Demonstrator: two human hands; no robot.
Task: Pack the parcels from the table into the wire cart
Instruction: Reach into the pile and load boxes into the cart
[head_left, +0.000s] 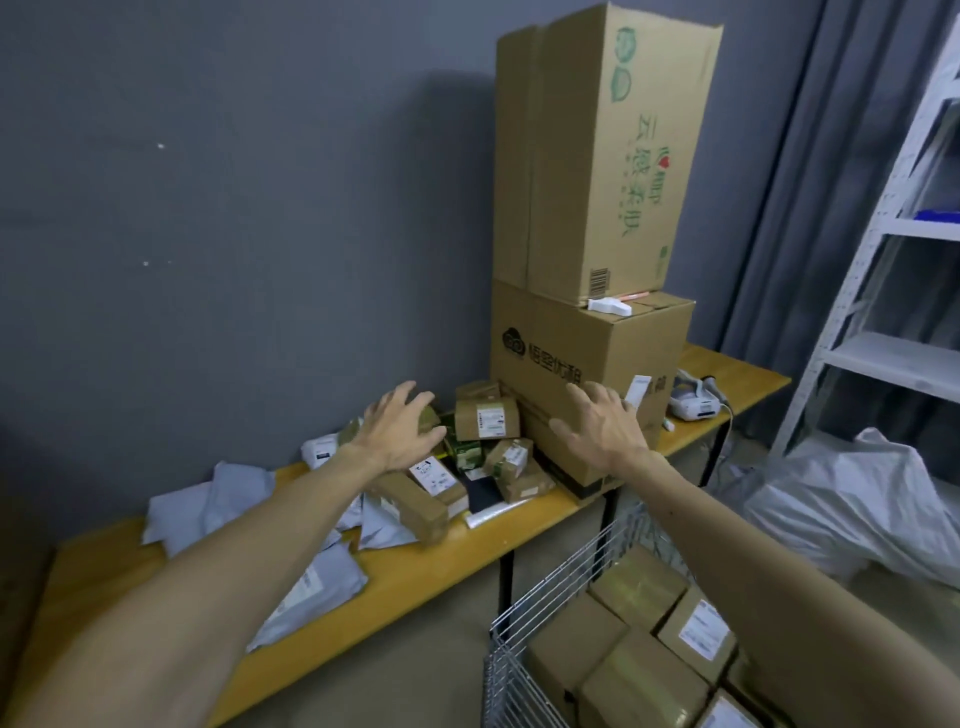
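On yellow table (457, 551), against grey wall: heap of small cardboard parcels (488, 441) piled, grey mailer bags (208, 504) spread to its left. Left hand (400, 434) held over heap's left part, fingers spread, nothing gripped. Right hand (605, 428) held before large carton (587, 364), just right of heap, fingers spread, nothing gripped. Wire cart (550, 592) stood beside table's near edge, boxes (571, 639) loaded inside.

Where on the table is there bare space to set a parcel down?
Bare wood: the front strip of the table before the grey mailers, and the right end past the scanner. Crowded: small boxes beside the big carton.
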